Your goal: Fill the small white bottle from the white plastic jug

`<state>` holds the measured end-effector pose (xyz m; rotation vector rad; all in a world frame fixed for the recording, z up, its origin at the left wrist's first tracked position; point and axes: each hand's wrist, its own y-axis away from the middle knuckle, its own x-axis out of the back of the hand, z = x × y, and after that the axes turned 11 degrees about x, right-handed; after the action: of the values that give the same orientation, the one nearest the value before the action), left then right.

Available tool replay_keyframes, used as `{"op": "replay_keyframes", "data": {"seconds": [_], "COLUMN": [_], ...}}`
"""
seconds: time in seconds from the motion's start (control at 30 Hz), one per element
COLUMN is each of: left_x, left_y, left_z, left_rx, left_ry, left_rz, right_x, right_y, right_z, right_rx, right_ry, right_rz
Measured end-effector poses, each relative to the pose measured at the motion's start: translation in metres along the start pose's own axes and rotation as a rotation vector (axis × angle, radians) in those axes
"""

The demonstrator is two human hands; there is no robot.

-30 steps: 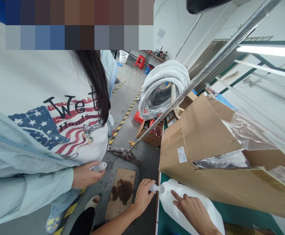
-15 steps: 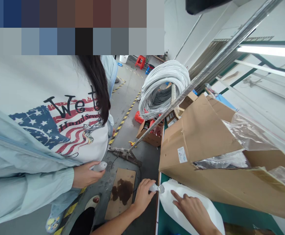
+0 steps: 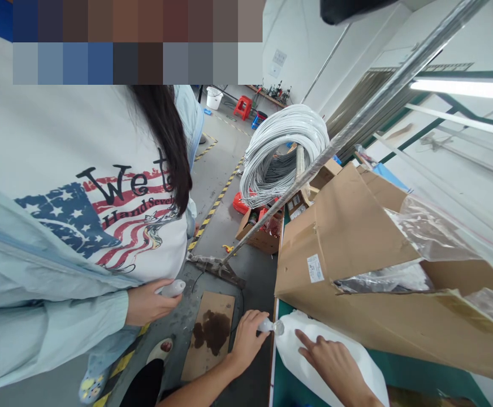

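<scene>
My left hand (image 3: 247,342) is closed around a small translucent plastic bottle (image 3: 265,325). Its opening meets the clear mouth of a large white plastic jug (image 3: 289,342). The jug lies tipped over on the green tabletop (image 3: 416,370), its mouth at the table's edge. Over the jug's upper side, my right hand (image 3: 333,362) grips it with the index finger stretched out; the grip itself is partly hidden. Whether liquid is flowing I cannot make out. To the left, another person's hand (image 3: 151,302) holds a similar small bottle (image 3: 173,289).
A large open cardboard box (image 3: 340,237) with plastic bags stands directly behind the jug. A metal pole (image 3: 348,130) slants across the view beside a coil of white tubing (image 3: 284,124). Below, stained cardboard (image 3: 215,333) lies on the floor. The other person stands close on the left.
</scene>
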<state>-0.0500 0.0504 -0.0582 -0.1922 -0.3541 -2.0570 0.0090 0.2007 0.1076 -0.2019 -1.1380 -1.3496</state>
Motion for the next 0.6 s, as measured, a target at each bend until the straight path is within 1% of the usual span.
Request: {"op": "replay_keyframes", "data": {"seconds": [0.27,0.47,0.6], "left_x": [0.000,-0.002,-0.006], "left_y": [0.003,0.005,0.008], "left_z": [0.008,0.019,0.029], "left_rx": [-0.006,-0.004,-0.013], "left_ry": [0.046,0.073,0.101], "left_rz": [-0.018,-0.032,-0.052], "right_x": [-0.002,-0.007,-0.012], "right_y": [0.011,0.022,0.036], "right_z": [0.004,0.009,0.017], "right_rx": [0.000,-0.026,-0.031], "right_ry": [0.001,-0.015,-0.025], "right_rz": [0.019,0.042,0.059]}}
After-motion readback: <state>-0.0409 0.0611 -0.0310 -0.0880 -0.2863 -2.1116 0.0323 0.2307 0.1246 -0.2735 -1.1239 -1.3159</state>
